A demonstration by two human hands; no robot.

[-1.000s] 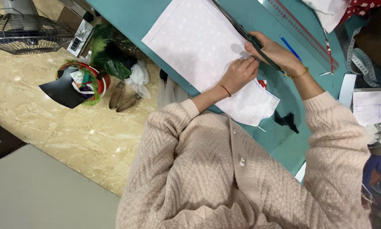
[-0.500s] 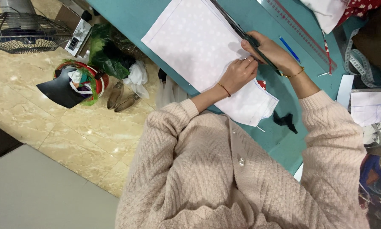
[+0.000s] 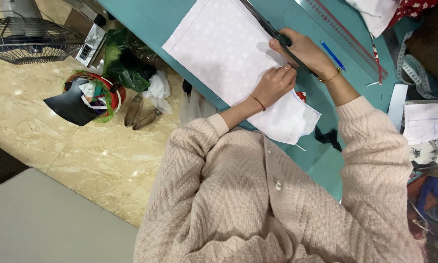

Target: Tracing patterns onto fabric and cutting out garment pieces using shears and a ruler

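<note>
Two hands are working right next to each other on the white dotted sheet of fabric point(image 3: 228, 53), which lies flat on the teal table point(image 3: 151, 14). The left hand point(image 3: 273, 85) is curled up, fingertips pressing the sheet down. The right hand point(image 3: 302, 51) is wrapped around the handles of dark long-bladed scissors point(image 3: 263, 22), blades running along the sheet's edge. Just past that there's a blue pen point(image 3: 332, 55) and a clear long ruler point(image 3: 345, 36). On the tiled floor point(image 3: 58, 141) sits a round basket of scraps point(image 3: 95, 95).
</note>
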